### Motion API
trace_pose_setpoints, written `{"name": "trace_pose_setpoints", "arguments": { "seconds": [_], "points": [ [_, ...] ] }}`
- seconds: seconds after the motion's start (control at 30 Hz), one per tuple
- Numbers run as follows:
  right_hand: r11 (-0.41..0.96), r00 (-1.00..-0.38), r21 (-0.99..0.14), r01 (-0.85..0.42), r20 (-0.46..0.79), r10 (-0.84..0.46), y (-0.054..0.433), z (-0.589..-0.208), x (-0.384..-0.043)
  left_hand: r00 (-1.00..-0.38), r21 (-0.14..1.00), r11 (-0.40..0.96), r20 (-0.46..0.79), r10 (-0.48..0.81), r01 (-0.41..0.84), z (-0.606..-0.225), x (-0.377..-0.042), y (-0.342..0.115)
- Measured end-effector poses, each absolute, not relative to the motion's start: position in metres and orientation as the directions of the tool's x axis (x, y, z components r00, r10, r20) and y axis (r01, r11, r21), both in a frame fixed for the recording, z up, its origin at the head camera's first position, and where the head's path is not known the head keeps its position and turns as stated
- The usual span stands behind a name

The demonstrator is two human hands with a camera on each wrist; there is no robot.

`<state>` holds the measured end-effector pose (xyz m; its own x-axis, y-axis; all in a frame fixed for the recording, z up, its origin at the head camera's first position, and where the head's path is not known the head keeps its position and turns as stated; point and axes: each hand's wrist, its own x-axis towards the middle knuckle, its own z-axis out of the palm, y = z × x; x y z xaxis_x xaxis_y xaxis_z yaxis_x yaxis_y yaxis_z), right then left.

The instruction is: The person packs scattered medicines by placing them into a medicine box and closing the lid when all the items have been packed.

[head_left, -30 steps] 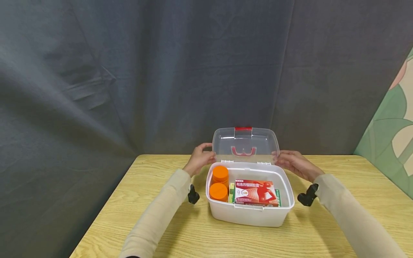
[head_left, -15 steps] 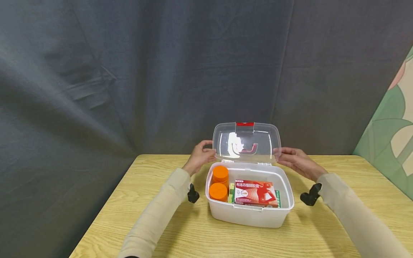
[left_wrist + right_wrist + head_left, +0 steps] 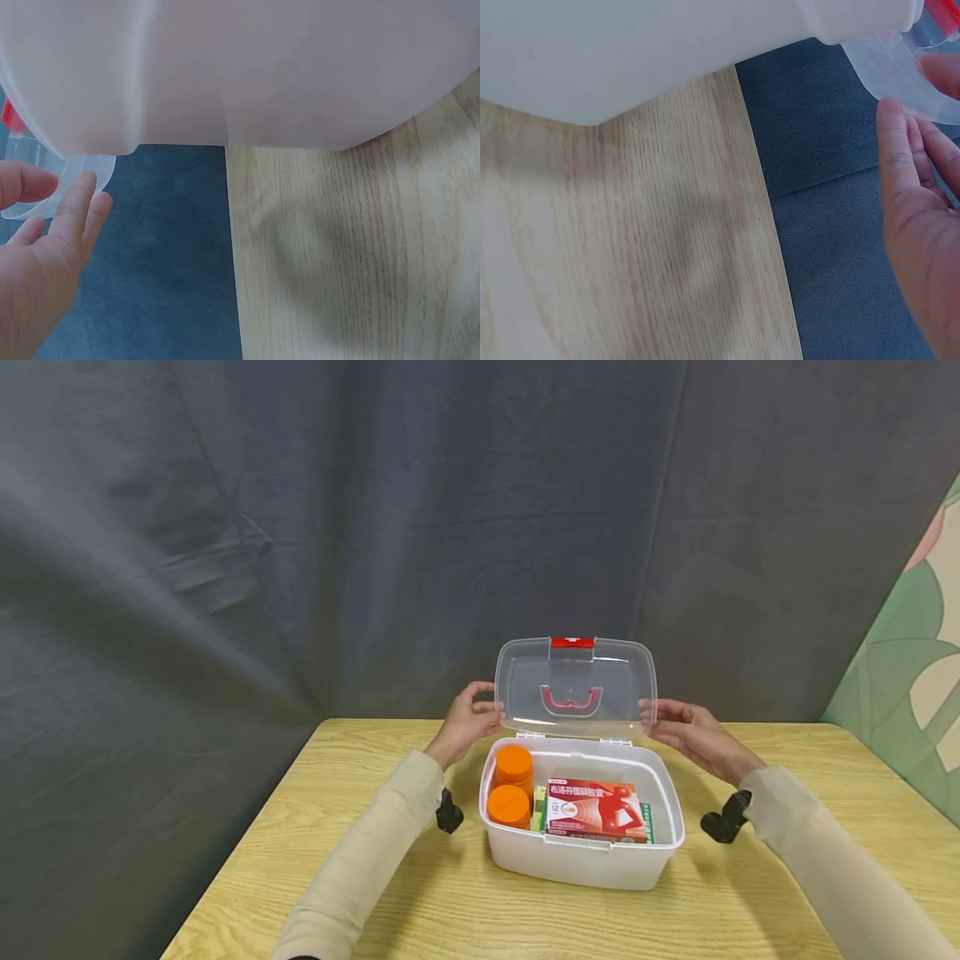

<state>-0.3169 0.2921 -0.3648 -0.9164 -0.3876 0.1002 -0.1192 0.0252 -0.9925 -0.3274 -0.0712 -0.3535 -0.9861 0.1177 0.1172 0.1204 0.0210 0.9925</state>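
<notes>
A white medicine box (image 3: 577,867) stands uncovered on the table, its clear lid (image 3: 517,677) tilted up at the rear hinges. The lid carries a red latch (image 3: 572,642) and a red handle (image 3: 572,707). My left hand (image 3: 461,727) holds the lid's left edge between thumb and fingers. At the right edge, my right hand (image 3: 697,739) pinches the lid, some fingertips showing through the plastic. Inside the box are two orange-capped bottles (image 3: 509,806) on the left and a red-and-white medicine box (image 3: 596,810) lying over green packs (image 3: 647,822).
The wooden table (image 3: 360,868) ends just behind the box, where a dark grey curtain (image 3: 480,527) hangs. A green and pink patterned panel (image 3: 911,643) stands at the far right.
The lid has swung up from leaning back to more upright, its latch edge rising. Both hands have moved slightly up with it. The box and its contents stay in place.
</notes>
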Motion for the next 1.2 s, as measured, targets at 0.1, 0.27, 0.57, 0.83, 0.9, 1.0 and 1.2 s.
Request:
{"name": "trace_pose_setpoints", "arguments": {
  "seconds": [0.1, 0.27, 0.57, 0.83, 0.9, 1.0, 1.2],
  "points": [
    [0.059, -0.918, -0.987, -0.151, 0.118, -0.378, 0.2926, -0.3652, -0.3159, -0.982, 0.99, 0.024, 0.138, 0.127, 0.142, -0.3528, -0.3263, -0.0705],
    [0.094, -0.927, -0.979, -0.183, 0.141, -0.347, 0.2929, -0.3677, -0.3167, -0.977, 0.986, 0.036, 0.159, 0.145, 0.166, -0.3478, -0.3235, -0.0701],
    [-0.003, -0.912, -0.975, -0.222, 0.209, -0.354, 0.2943, -0.3676, -0.3154, -0.966, 0.976, 0.04, 0.207, 0.152, 0.215, -0.3482, -0.3261, -0.0717],
    [-0.002, -0.915, -0.97, -0.242, 0.229, -0.332, 0.293, -0.3651, -0.315, -0.96, 0.968, 0.064, 0.23, 0.158, 0.242, -0.3478, -0.3258, -0.0735],
    [-0.024, -0.911, -0.969, -0.246, 0.24, -0.335, 0.2933, -0.3649, -0.3149, -0.956, 0.964, 0.071, 0.241, 0.166, 0.255, -0.3479, -0.3255, -0.074],
    [-0.047, -0.906, -0.966, -0.255, 0.256, -0.337, 0.2935, -0.3655, -0.3143, -0.947, 0.956, 0.078, 0.267, 0.177, 0.284, -0.3481, -0.3245, -0.0747],
    [-0.049, -0.904, -0.958, -0.284, 0.284, -0.318, 0.293, -0.3666, -0.3116, -0.93, 0.937, 0.089, 0.319, 0.183, 0.338, -0.3483, -0.3223, -0.0743]
  ]
}}
